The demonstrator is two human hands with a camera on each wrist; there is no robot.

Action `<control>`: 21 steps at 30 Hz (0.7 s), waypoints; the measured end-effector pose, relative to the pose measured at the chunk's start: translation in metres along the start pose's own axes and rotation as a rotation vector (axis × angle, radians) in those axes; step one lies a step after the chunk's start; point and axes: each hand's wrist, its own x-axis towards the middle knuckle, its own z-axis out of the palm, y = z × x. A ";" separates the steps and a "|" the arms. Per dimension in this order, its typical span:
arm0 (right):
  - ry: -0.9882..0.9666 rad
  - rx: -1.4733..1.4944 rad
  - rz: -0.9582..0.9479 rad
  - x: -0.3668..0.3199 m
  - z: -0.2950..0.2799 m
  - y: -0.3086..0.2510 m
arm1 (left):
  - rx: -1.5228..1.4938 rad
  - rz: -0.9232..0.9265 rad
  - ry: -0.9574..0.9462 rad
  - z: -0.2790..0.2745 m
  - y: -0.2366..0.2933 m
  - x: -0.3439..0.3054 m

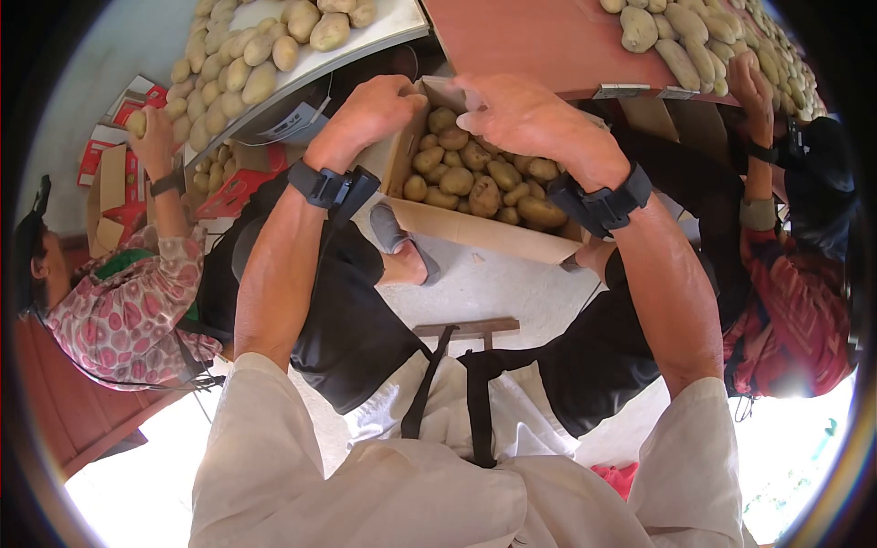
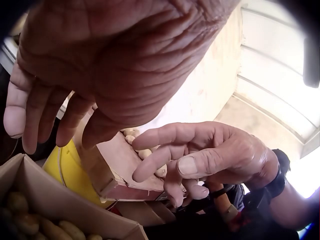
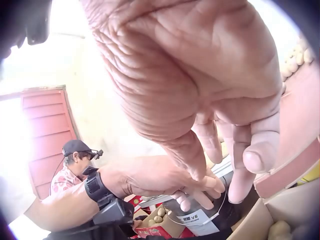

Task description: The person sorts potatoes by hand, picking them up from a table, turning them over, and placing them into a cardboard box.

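Note:
My left hand (image 1: 376, 108) hangs above the far left side of a cardboard box (image 1: 475, 226). Opposite it, over the far edge of the same box, is my right hand (image 1: 534, 119). Potatoes (image 1: 484, 195) lie heaped inside the box. In the left wrist view, the fingers of my left hand (image 2: 115, 75) are loose, and no object shows in them. The right wrist view shows my right hand (image 3: 200, 85) with relaxed, slightly bent fingers and nothing held. Both hands are close together, above the potatoes.
Potatoes (image 1: 258, 84) cover a white-topped table at left; another pile (image 1: 681, 36) lies on the red table (image 1: 512, 41) at right. A bucket (image 3: 200, 222) stands below the left table. People sit on both sides, one holding a potato (image 1: 137, 123). Red-and-white cartons (image 1: 114, 169) stand at left.

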 end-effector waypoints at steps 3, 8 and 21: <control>-0.030 -0.046 -0.010 0.005 -0.001 0.004 | -0.020 0.007 0.015 -0.002 0.003 0.000; 0.046 -0.157 -0.165 -0.001 0.008 0.016 | 0.018 0.092 0.039 0.001 0.000 0.005; 0.084 -0.157 0.137 0.000 -0.022 -0.011 | 0.030 0.131 0.189 -0.003 0.051 -0.008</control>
